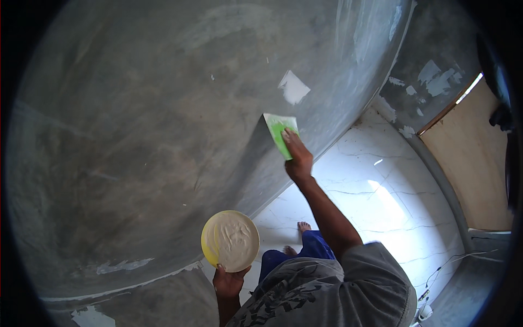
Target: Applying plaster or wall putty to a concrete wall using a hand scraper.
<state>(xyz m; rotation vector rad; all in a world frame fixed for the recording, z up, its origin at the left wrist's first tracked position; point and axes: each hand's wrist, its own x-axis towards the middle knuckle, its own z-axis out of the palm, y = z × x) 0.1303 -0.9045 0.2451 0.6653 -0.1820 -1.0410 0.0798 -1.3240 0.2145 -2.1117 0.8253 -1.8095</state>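
My right hand point(297, 157) is closed round a green putty spreader point(280, 133), a flat blade with whitish filler smeared along its far edge. The blade is at the grey wall point(158, 120); whether it touches cannot be made out. Just beyond it, a fresh white filler patch point(294, 88) marks the wall. Low in front of me, my left hand point(230, 280) grips the near rim of a round yellow plate point(207, 248). Creamy beige putty point(234, 238) covers most of that plate, with ridges and swirls on its surface.
White marble-look floor tiles point(354, 163) meet the wall's foot, and my bare feet stand there. On the right is a light wooden door panel point(468, 152). A loose cable point(436, 275) lies at lower right. More white patches point(436, 79) dot the adjoining wall.
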